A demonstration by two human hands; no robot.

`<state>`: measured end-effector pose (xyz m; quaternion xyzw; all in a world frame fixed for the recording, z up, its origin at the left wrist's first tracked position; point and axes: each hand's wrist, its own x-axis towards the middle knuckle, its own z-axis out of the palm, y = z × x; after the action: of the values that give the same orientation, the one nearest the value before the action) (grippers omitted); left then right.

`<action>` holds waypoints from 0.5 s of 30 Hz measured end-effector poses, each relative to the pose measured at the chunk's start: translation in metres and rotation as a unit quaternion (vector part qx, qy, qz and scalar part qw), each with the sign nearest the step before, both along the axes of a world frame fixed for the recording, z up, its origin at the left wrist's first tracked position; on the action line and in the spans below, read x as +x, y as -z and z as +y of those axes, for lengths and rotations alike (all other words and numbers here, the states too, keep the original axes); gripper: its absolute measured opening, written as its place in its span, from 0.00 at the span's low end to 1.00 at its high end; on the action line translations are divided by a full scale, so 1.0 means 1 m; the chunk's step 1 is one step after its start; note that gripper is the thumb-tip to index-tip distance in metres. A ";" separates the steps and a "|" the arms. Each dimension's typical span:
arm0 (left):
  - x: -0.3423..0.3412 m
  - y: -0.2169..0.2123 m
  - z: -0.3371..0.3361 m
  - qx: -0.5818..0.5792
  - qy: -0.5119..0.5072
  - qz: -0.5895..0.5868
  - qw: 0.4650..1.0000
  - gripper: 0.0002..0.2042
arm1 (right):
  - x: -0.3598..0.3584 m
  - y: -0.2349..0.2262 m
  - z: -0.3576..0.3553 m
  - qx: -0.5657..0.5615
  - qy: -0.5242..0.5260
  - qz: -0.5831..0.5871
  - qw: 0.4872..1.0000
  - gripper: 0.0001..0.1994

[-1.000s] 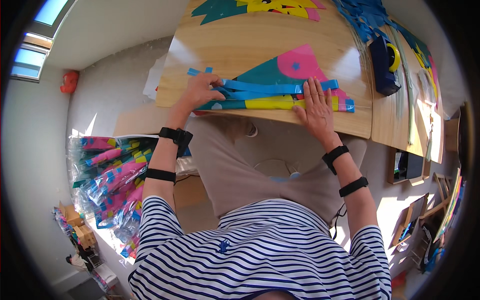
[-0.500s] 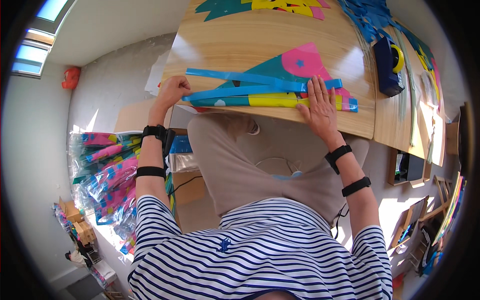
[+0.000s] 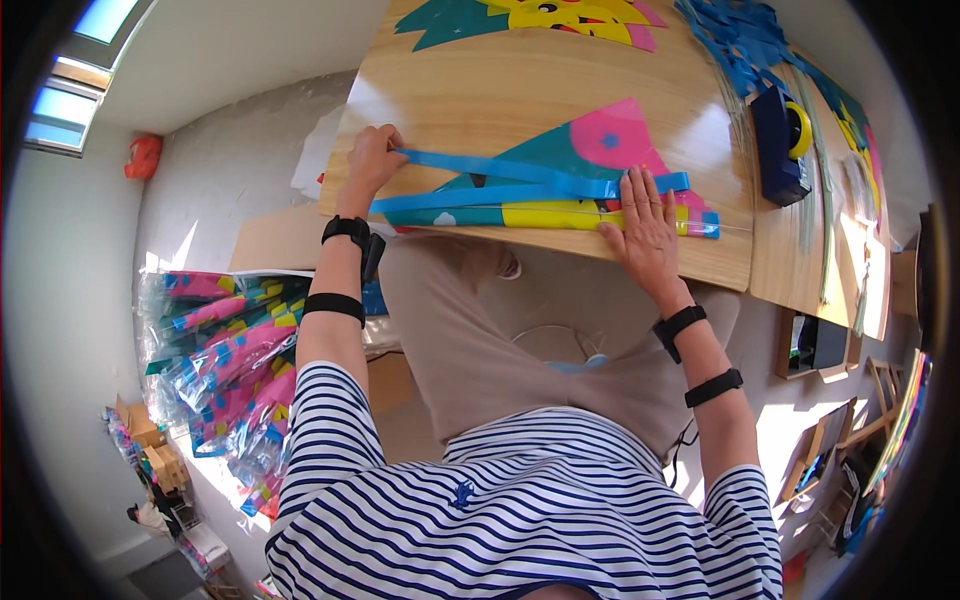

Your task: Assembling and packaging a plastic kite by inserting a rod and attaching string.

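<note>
A folded sheet (image 3: 542, 146) of teal, pink and yellow plastic lies near the table's front edge, with a thin rod along its near side. Two blue ribbon strips (image 3: 480, 165) run leftward across it and spread apart toward their left ends. My left hand (image 3: 374, 160) pinches the left end of the farther strip. The nearer strip's end lies loose on the table beside my left wrist. My right hand (image 3: 645, 232) rests flat, fingers stretched, on the strips and the sheet's right part.
Another printed sheet (image 3: 540, 22) lies at the table's far edge. To the right are a dark tape dispenser (image 3: 778, 150) with yellow tape, a heap of blue ribbons (image 3: 735, 40) and thin rods (image 3: 825, 210). Bagged colourful sheets (image 3: 225, 360) are piled at the left.
My left hand has moved from the nearer strip's end to the farther strip's end, up and to the right, and now pinches it. My right hand stays pressed on the sheet.
</note>
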<state>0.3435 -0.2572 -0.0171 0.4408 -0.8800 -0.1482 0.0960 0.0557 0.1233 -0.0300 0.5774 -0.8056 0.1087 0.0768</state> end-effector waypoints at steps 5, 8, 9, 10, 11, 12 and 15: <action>-0.003 -0.005 0.002 0.017 0.025 0.009 1.000 0.07 | 0.002 -0.002 0.001 0.002 0.006 -0.006 1.000 0.39; 0.006 -0.035 0.001 0.176 0.046 0.094 0.979 0.06 | 0.002 -0.002 0.001 0.001 0.005 -0.011 1.000 0.39; 0.009 -0.046 0.003 0.230 0.054 0.121 0.964 0.06 | 0.001 0.000 0.001 0.000 0.007 -0.011 1.000 0.39; 0.016 -0.061 0.006 0.280 0.057 0.147 0.947 0.06 | 0.002 0.000 0.001 -0.004 0.005 -0.012 1.000 0.39; 0.021 -0.074 0.009 0.310 0.042 0.147 0.938 0.06 | 0.001 0.000 0.001 -0.006 0.004 -0.011 1.000 0.39; 0.025 -0.086 0.013 0.340 0.027 0.147 0.928 0.07 | 0.000 0.001 0.001 -0.008 0.003 -0.009 1.000 0.39; 0.042 -0.101 0.026 0.384 -0.035 0.179 0.905 0.09 | 0.000 0.003 0.001 -0.009 0.003 -0.004 1.000 0.39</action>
<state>0.3856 -0.2317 0.0838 0.4404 -0.7071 -0.5474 0.0803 0.0560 0.1248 -0.0329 0.5740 -0.8063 0.1186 0.0789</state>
